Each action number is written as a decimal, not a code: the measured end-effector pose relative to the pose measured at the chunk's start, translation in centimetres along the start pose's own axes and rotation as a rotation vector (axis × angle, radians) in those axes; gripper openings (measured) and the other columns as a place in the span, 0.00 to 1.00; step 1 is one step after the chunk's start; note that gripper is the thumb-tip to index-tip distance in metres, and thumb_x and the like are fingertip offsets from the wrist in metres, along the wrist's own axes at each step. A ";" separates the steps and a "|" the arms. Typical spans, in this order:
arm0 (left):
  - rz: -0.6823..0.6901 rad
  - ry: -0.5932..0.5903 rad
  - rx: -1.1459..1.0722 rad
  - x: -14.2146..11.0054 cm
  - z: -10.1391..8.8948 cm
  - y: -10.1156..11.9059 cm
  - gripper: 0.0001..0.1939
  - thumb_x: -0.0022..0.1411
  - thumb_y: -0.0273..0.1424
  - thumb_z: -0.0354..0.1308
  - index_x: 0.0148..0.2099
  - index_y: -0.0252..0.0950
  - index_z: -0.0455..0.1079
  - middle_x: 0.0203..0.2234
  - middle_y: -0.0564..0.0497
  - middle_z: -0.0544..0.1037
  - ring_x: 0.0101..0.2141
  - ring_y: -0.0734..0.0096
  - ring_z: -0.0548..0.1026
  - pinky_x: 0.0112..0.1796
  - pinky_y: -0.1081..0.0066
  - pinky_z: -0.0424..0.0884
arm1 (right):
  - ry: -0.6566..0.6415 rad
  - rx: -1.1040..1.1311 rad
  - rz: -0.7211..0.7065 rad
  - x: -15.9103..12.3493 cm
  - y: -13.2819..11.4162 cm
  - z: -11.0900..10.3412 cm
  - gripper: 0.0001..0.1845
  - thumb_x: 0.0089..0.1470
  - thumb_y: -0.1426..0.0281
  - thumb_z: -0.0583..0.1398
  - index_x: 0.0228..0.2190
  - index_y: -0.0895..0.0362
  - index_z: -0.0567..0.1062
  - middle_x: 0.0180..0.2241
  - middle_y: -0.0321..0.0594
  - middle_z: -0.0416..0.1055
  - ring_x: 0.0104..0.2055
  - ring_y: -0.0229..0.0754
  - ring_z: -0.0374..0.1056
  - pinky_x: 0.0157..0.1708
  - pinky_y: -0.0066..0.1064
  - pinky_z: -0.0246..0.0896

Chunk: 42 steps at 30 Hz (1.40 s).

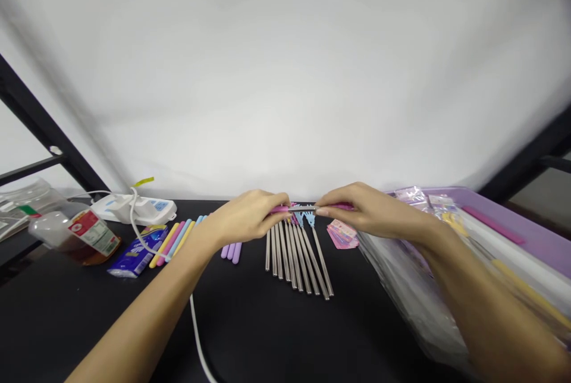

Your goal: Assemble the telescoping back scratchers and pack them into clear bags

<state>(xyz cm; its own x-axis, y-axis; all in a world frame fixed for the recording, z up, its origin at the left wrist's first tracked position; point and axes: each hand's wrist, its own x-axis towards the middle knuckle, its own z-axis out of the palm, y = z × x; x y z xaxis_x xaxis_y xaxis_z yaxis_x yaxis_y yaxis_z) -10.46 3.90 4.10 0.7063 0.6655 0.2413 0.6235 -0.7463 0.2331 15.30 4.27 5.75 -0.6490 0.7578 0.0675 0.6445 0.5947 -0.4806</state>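
Note:
My left hand pinches one pink end of a slim back scratcher, whose bare metal rod spans the gap between my hands. At its other side, my right hand is closed on the rod, and pink shows beneath the fingers. Its ends are partly hidden by my hands. Just below lie several metal back scratcher rods in a fan, some with light blue hand-shaped heads. Purple handle tubes lie under my left wrist. Beside my left forearm are yellow, pink and blue tubes.
A pile of pink printed cards lies right of the rods. Further right stands a purple bin with plastic bags and rods. On the left are a blue packet, a bottle, a power strip and a white cable.

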 end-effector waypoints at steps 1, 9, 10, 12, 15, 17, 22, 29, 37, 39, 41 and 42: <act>0.002 -0.007 0.022 0.0 0.0 0.2 0.12 0.71 0.37 0.47 0.40 0.37 0.67 0.25 0.54 0.72 0.25 0.72 0.68 0.27 0.72 0.58 | -0.017 -0.007 0.001 0.0 -0.1 0.1 0.18 0.62 0.59 0.54 0.27 0.55 0.74 0.21 0.32 0.63 0.24 0.35 0.53 0.25 0.30 0.45; -0.017 -0.003 0.191 0.2 0.3 -0.4 0.18 0.72 0.40 0.46 0.44 0.37 0.75 0.28 0.50 0.78 0.26 0.70 0.73 0.28 0.71 0.59 | -0.012 -0.022 -0.018 0.3 -0.1 0.2 0.18 0.62 0.60 0.53 0.25 0.56 0.72 0.20 0.32 0.60 0.23 0.35 0.52 0.25 0.30 0.45; -0.044 -0.009 0.196 0.0 -0.2 -1.0 0.18 0.72 0.41 0.48 0.42 0.38 0.76 0.26 0.51 0.78 0.25 0.71 0.73 0.27 0.72 0.58 | 0.004 -0.039 -0.003 0.0 0.2 -0.3 0.19 0.61 0.59 0.53 0.23 0.56 0.71 0.20 0.32 0.59 0.23 0.35 0.51 0.25 0.30 0.45; -0.089 -0.008 0.217 -0.3 -1.0 -1.9 0.17 0.71 0.40 0.50 0.38 0.37 0.76 0.23 0.51 0.77 0.24 0.72 0.72 0.27 0.72 0.58 | 0.033 -0.087 0.049 -0.5 0.8 -1.2 0.20 0.60 0.60 0.54 0.20 0.55 0.68 0.19 0.32 0.57 0.23 0.36 0.50 0.25 0.30 0.44; -0.057 0.042 0.259 -0.3 -1.0 -1.6 0.17 0.71 0.41 0.49 0.40 0.37 0.76 0.26 0.50 0.78 0.27 0.70 0.75 0.28 0.71 0.60 | 0.006 -0.121 0.120 -0.8 1.0 -1.6 0.17 0.57 0.61 0.57 0.20 0.55 0.69 0.19 0.33 0.60 0.24 0.37 0.52 0.26 0.31 0.45; -0.016 0.077 0.295 0.0 -0.3 -0.9 0.18 0.72 0.41 0.47 0.45 0.38 0.75 0.29 0.50 0.79 0.29 0.68 0.76 0.29 0.71 0.61 | -0.024 -0.078 0.119 -0.6 0.9 -1.3 0.15 0.57 0.60 0.57 0.23 0.55 0.72 0.21 0.34 0.63 0.25 0.37 0.54 0.26 0.31 0.46; -0.029 0.042 0.313 0.0 -0.1 -2.2 0.15 0.72 0.37 0.48 0.42 0.37 0.75 0.30 0.50 0.80 0.30 0.68 0.77 0.30 0.71 0.63 | -0.012 -0.003 0.084 -0.8 1.7 -0.9 0.20 0.61 0.58 0.53 0.21 0.55 0.65 0.21 0.33 0.57 0.25 0.36 0.50 0.26 0.30 0.44; -0.060 0.183 0.441 -0.4 -0.8 -2.1 0.14 0.71 0.37 0.48 0.48 0.38 0.73 0.34 0.49 0.78 0.34 0.66 0.76 0.33 0.69 0.64 | 0.176 -0.025 0.125 -2.3 2.2 -1.0 0.18 0.61 0.57 0.53 0.26 0.55 0.69 0.22 0.33 0.58 0.25 0.37 0.52 0.26 0.29 0.46; 0.027 0.492 0.634 0.2 -1.0 -0.2 0.23 0.69 0.44 0.47 0.32 0.33 0.74 0.22 0.49 0.72 0.26 0.67 0.70 0.29 0.67 0.60 | 0.370 -0.096 0.197 -3.2 2.5 1.0 0.27 0.60 0.51 0.53 0.19 0.54 0.54 0.19 0.30 0.46 0.23 0.35 0.45 0.24 0.30 0.41; 0.012 0.506 0.648 0.3 -0.9 0.2 0.22 0.69 0.42 0.47 0.31 0.34 0.74 0.21 0.49 0.72 0.26 0.67 0.69 0.30 0.66 0.59 | 0.409 -0.125 0.182 -3.3 2.7 1.5 0.28 0.61 0.50 0.52 0.18 0.55 0.54 0.18 0.29 0.45 0.22 0.34 0.45 0.24 0.31 0.39; 0.047 0.487 0.662 0.4 -0.4 0.6 0.21 0.70 0.38 0.46 0.29 0.35 0.72 0.20 0.50 0.72 0.25 0.67 0.69 0.30 0.65 0.58 | 0.414 -0.128 0.144 -3.4 3.0 2.1 0.28 0.62 0.50 0.51 0.18 0.55 0.54 0.18 0.29 0.46 0.21 0.33 0.45 0.24 0.31 0.39; 0.074 0.487 0.673 0.4 -0.3 0.6 0.22 0.71 0.36 0.45 0.28 0.35 0.71 0.20 0.51 0.72 0.25 0.68 0.68 0.30 0.65 0.57 | 0.410 -0.129 0.130 -3.5 3.2 2.4 0.28 0.62 0.50 0.51 0.18 0.55 0.54 0.17 0.28 0.46 0.21 0.33 0.45 0.25 0.31 0.39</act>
<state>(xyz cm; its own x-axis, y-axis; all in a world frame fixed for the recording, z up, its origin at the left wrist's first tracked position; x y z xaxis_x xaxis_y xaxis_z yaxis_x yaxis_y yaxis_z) -9.90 3.74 4.64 0.6257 0.4311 0.6501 0.7575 -0.5346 -0.3746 18.66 2.86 1.91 -0.3620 0.8567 0.3675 0.7719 0.4965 -0.3971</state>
